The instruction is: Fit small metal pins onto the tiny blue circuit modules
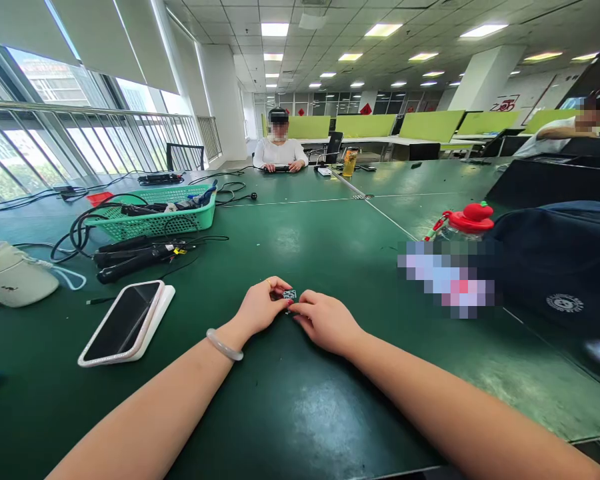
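Both my hands meet over the middle of a dark green table. Between the fingertips is a small dark piece with pale markings, perhaps a little circuit board; its exact kind is too small to make out. My left hand pinches it between thumb and fingers from the left. My right hand comes in from the right, its fingers bent and closed at the piece's lower edge. Whether the right fingertips hold a part of it or only touch it is hidden.
Left of my hands lie a phone, black cable-like gear and a green basket of cables. A pouch sits far left. To the right are a red-lidded bottle and a dark bag. Across the table sits a person.
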